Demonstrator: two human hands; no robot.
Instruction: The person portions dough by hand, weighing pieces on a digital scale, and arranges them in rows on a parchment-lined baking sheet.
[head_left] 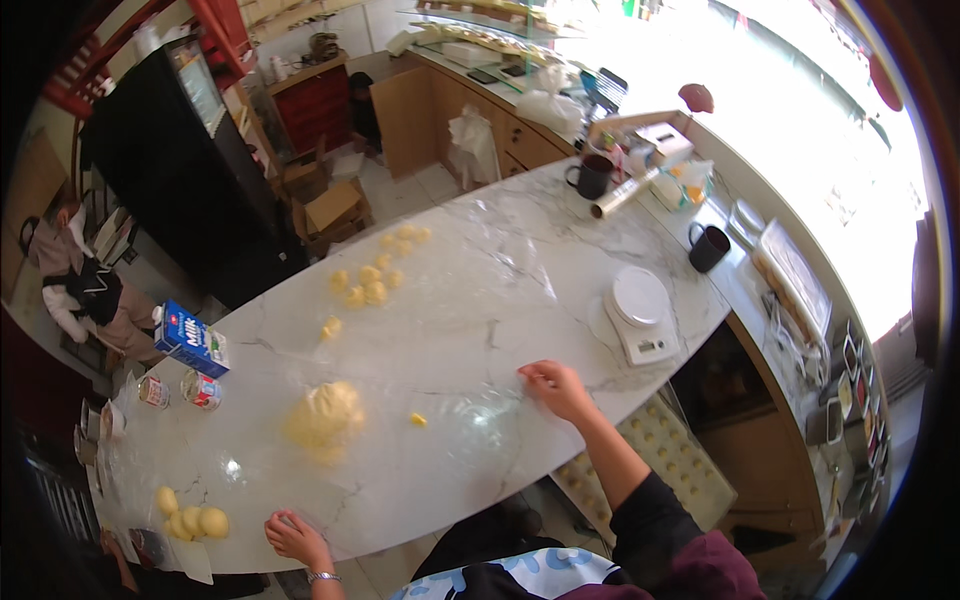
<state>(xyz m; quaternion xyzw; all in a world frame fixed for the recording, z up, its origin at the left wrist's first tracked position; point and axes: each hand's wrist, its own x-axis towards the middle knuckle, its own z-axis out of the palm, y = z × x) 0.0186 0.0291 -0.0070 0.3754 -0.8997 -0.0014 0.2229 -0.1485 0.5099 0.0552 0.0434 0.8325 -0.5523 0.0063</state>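
My right hand (pixel 545 385) is over the marble counter's right half, fingertips pinched near clear plastic film (pixel 470 425); whether they hold it is unclear. My left hand (pixel 290 535) rests low at the front edge, fingers curled; anything in them is hidden. Between the hands lie a small yellow piece (pixel 418 419) and, farther left, a pale yellow dough mass (pixel 325 415) under plastic. Several smooth dough balls (pixel 195 520) sit left of my left hand. Small dough pieces (pixel 370 285) are scattered toward the back. A white digital scale (pixel 640 310) stands beyond my right hand.
A milk carton (pixel 190 340) and cans (pixel 202 390) stand left; dark mugs (pixel 708 248) right. A tray of dough pieces (pixel 680 460) sits below the right edge. One person (pixel 90 280) is at far left, another (pixel 365 110) crouches behind; another's hand (pixel 115 550) shows lower left.
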